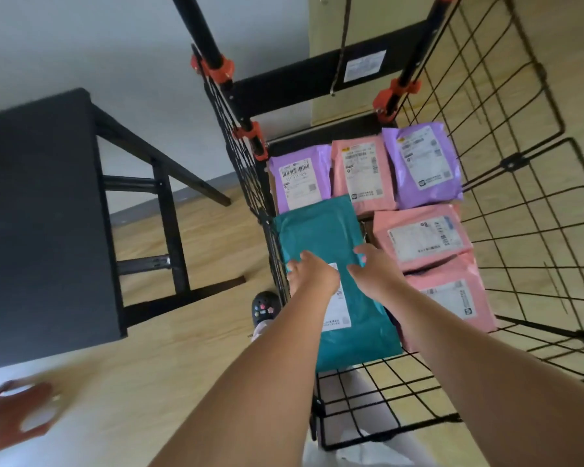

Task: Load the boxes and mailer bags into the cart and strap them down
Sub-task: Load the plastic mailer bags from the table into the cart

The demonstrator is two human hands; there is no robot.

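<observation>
I look down into a black wire cart (479, 183) with orange clamps on its posts. Several mailer bags lie flat inside: a purple one (299, 183), a pink one (363, 175) and another purple one (422, 163) in the far row, and two pink ones (418, 237) (452, 298) along the right. A teal mailer bag (321, 227) lies on the left side. My left hand (312, 274) holds its left edge, and my right hand (375, 269) holds its right edge with the thumb on top.
A black table (38, 210) stands close on the left, over a wooden floor. The cart's right wire panel (533, 210) leans outward. A thin strap with a hook (341, 45) hangs over the cart's back. Another person's blurred hand (17, 411) is at bottom left, and a dark shoe (265, 306) sits beside the cart.
</observation>
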